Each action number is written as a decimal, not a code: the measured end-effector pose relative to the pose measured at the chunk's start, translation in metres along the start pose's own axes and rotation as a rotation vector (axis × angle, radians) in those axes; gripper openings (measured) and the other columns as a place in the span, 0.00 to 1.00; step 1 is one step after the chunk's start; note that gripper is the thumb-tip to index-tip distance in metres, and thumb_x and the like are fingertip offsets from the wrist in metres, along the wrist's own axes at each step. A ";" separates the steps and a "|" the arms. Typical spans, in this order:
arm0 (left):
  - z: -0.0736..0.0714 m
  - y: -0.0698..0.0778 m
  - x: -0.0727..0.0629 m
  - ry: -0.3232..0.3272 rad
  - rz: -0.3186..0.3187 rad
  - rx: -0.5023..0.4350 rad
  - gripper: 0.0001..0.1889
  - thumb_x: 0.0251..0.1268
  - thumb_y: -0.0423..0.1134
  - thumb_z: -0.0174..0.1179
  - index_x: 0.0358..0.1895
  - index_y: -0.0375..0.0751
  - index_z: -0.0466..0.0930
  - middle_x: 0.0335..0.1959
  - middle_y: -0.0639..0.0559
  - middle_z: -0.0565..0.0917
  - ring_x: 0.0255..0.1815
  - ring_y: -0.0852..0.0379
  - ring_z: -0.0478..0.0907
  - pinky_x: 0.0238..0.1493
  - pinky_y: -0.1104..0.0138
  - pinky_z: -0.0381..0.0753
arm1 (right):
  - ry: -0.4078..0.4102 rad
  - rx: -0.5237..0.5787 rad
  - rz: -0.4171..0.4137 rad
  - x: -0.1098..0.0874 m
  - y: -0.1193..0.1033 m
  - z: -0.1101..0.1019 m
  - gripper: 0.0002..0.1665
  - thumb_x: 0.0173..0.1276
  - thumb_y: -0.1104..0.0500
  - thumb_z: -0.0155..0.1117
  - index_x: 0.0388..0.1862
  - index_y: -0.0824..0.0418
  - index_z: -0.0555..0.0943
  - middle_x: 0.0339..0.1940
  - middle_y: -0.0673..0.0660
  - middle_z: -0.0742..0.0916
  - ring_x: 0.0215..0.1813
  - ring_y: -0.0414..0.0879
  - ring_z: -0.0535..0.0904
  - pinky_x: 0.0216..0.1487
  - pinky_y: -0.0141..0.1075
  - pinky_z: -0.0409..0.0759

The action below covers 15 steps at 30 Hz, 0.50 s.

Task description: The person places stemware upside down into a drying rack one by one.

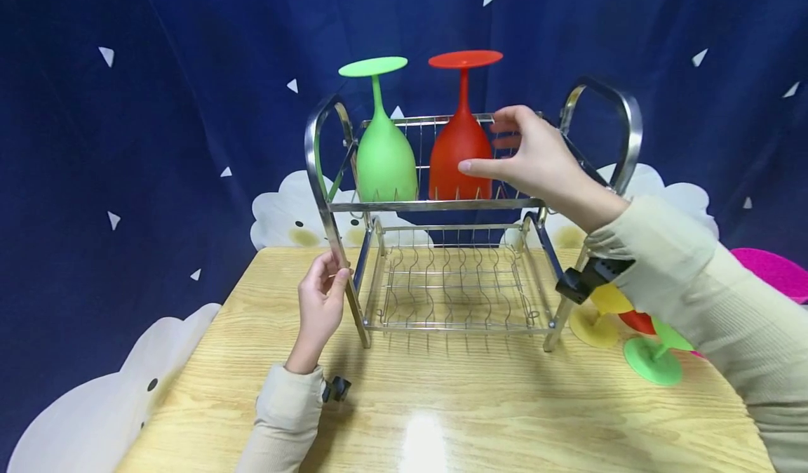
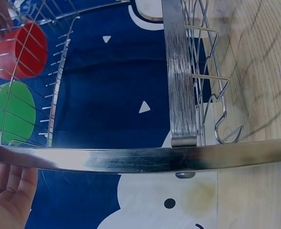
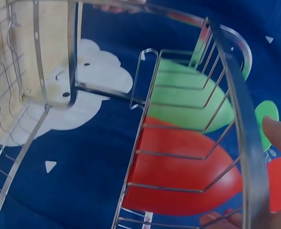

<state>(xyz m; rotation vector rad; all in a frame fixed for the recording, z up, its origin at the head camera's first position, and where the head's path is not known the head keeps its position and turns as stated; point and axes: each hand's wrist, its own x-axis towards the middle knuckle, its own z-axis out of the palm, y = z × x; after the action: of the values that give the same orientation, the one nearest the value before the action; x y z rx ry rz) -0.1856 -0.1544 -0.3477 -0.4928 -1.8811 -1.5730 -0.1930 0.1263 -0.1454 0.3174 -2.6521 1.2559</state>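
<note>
A two-tier metal dish rack [image 1: 435, 205] stands on the table. On its upper tier, a green goblet [image 1: 385, 157] and a red goblet [image 1: 459, 154] rest upside down side by side, feet up. My left hand [image 1: 320, 297] holds the rack's front left leg between thumb and fingers; in the left wrist view that hand [image 2: 11, 193] shows at the bar's end. Beside the red goblet is my right hand [image 1: 536, 150], thumb and fingers spread apart, the thumb overlapping the bowl in the head view. The right wrist view shows the red goblet [image 3: 178, 171] behind the rack's wires.
To the right of the rack, partly behind my right sleeve, lie a yellow goblet [image 1: 595, 325], another green goblet [image 1: 653, 361] and a red piece [image 1: 637, 321]. Something bright pink [image 1: 770, 273] is at the far right. A dark blue curtain [image 1: 189, 143] hangs behind the wooden table [image 1: 505, 403].
</note>
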 end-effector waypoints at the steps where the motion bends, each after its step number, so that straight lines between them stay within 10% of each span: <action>1: 0.000 0.000 0.000 -0.001 0.003 -0.001 0.09 0.60 0.23 0.53 0.43 0.21 0.71 0.33 0.33 0.78 0.35 0.58 0.78 0.39 0.76 0.77 | 0.002 0.010 -0.013 -0.004 0.000 0.000 0.50 0.50 0.46 0.71 0.66 0.63 0.58 0.62 0.60 0.70 0.61 0.54 0.67 0.57 0.49 0.71; 8: -0.001 -0.003 -0.001 0.001 0.015 -0.004 0.09 0.60 0.22 0.53 0.42 0.20 0.71 0.31 0.34 0.77 0.34 0.68 0.76 0.39 0.76 0.77 | 0.034 0.081 -0.105 -0.026 0.004 -0.001 0.46 0.52 0.50 0.71 0.66 0.61 0.60 0.60 0.57 0.72 0.58 0.50 0.70 0.58 0.44 0.72; 15: -0.002 -0.002 -0.001 0.001 0.010 0.005 0.09 0.61 0.24 0.53 0.42 0.20 0.71 0.30 0.32 0.77 0.33 0.51 0.78 0.39 0.76 0.77 | 0.151 0.216 -0.254 -0.043 0.012 0.005 0.34 0.53 0.60 0.70 0.58 0.62 0.68 0.51 0.56 0.78 0.52 0.45 0.75 0.52 0.32 0.76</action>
<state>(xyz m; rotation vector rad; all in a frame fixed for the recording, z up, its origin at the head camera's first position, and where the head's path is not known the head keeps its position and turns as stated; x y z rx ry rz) -0.1859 -0.1568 -0.3497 -0.4985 -1.8781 -1.5613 -0.1554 0.1346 -0.1681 0.5483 -2.2713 1.4197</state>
